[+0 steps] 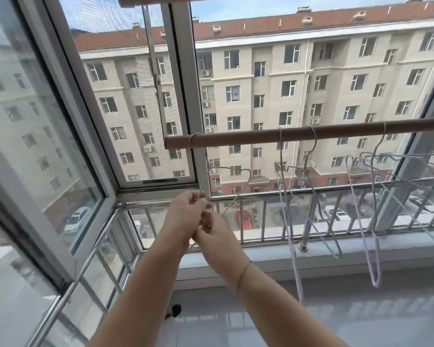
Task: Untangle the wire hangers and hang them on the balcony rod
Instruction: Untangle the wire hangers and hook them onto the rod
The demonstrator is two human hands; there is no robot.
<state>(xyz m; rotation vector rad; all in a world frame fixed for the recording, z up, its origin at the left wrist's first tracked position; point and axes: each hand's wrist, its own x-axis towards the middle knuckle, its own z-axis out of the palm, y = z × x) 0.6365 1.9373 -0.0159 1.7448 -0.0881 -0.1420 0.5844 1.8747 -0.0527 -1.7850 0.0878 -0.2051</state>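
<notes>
A brown balcony rod runs level across the window. A thin wire hanger hangs by its hook near the rod's left end. My left hand and my right hand meet below it, both pinching its lower wire, the arms crossing at the wrists. Further right, several pale blue and lilac wire hangers hang from the rod, their long loops dangling over the sill.
A steel railing lines the window base, with a steel post behind the hangers. The sliding window frame stands just behind the rod's left end. A small dark object lies on the tiled floor.
</notes>
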